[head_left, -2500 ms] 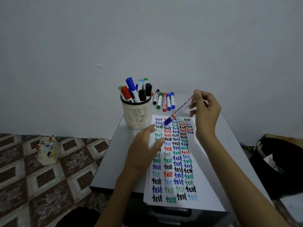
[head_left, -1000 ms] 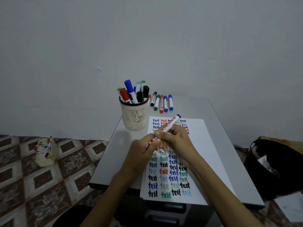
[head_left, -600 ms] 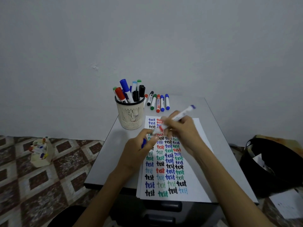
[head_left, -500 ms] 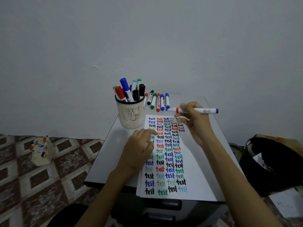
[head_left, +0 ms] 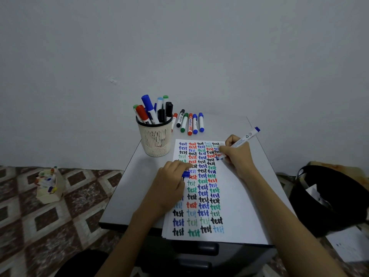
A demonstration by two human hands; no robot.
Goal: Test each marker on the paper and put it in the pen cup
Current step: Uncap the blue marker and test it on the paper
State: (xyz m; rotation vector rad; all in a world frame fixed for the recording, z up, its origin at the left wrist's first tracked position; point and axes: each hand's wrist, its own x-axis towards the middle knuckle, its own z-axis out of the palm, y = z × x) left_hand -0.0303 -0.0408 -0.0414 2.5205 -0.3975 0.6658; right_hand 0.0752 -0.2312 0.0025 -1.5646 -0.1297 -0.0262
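The right hand (head_left: pixel 237 156) reaches out over the top right part of the paper (head_left: pixel 239 196). Its fingers (head_left: pixel 229 141) are curled tight round a white marker (head_left: pixel 242 140), the way you hold a pen to write. The marker leans back and to the right. Its blue end is up in the air and its tip is down on the paper, by the rows of "test" words.

The left hand (head_left: pixel 171 184) lies on the left side of the paper, with its arm coming up from below. Its fingers are bent and they pinch a small blue cap (head_left: pixel 186 174).

The pen cup (head_left: pixel 156 139) stands on the bench (head_left: pixel 123 196), just past the paper's top left corner, and it is full of markers. A row of loose markers (head_left: pixel 190 122) lies behind the paper. A black bin (head_left: pixel 329 196) sits on the floor to the right.
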